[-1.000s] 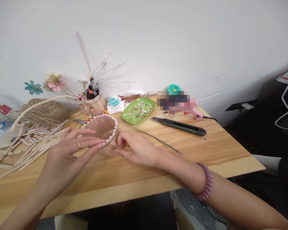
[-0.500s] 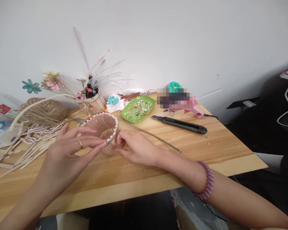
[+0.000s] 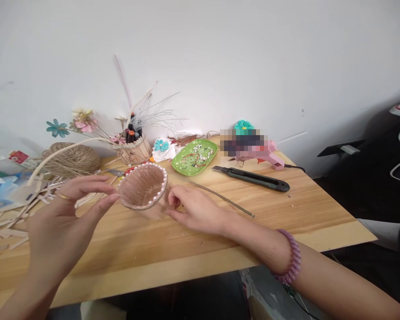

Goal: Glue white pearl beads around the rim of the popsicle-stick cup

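A round cup point(image 3: 158, 211) walled with thin wooden strips stands tilted toward me on the table. White pearl beads point(image 3: 165, 178) line most of its rim, while the front left stretch of the rim looks bare. At the left edge of that rim my left hand point(image 3: 63, 218) has its thumb and fingertips pinched together, touching the cup. My right hand point(image 3: 198, 209) is curled against the cup's right side, its thumb and index finger gripping low on the wall. Fingertips of both hands are partly hidden. Behind the cup lie scissors point(image 3: 115, 172) with red handles, partly covered.
A green dish point(image 3: 178, 166) of loose beads sits behind. Right of it are a black utility knife point(image 3: 253, 178), a pink glue gun point(image 3: 275, 155) and a thin stick point(image 3: 225, 199). Twine point(image 3: 71, 159), wooden strips point(image 3: 15, 233) and a decorated pen holder point(image 3: 135, 153) are leftward.
My left hand has moved from the front of the beaded rim to its left edge, uncovering the cup's inside. My right hand stays at the cup's side. The view has shifted slightly.
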A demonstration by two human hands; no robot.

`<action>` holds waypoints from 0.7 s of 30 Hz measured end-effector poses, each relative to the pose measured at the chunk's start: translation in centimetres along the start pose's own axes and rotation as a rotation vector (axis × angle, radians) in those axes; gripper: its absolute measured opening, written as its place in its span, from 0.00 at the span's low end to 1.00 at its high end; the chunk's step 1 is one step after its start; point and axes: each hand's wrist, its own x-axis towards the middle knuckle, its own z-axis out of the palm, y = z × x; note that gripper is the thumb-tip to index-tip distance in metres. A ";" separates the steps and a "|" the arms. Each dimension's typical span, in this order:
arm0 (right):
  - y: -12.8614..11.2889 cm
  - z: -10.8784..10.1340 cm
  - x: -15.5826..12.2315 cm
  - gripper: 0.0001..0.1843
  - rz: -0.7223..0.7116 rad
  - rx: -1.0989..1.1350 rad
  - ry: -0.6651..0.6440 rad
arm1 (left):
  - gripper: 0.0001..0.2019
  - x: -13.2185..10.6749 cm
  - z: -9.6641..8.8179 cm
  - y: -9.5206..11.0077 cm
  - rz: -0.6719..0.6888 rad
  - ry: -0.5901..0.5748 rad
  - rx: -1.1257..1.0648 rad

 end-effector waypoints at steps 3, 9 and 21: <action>0.2 -0.1 -0.1 0.06 0.025 -0.026 -0.005 | 0.05 0.2 -0.4 -0.9 -0.231 0.137 -0.151; 0.7 -0.5 -0.4 0.08 -0.094 -0.148 0.139 | 0.06 -0.1 -1.4 -1.0 -0.429 0.421 -0.152; -2.5 -2.2 3.1 0.07 -0.372 -0.310 -0.019 | 0.07 -1.8 2.2 0.2 0.204 -0.162 -0.102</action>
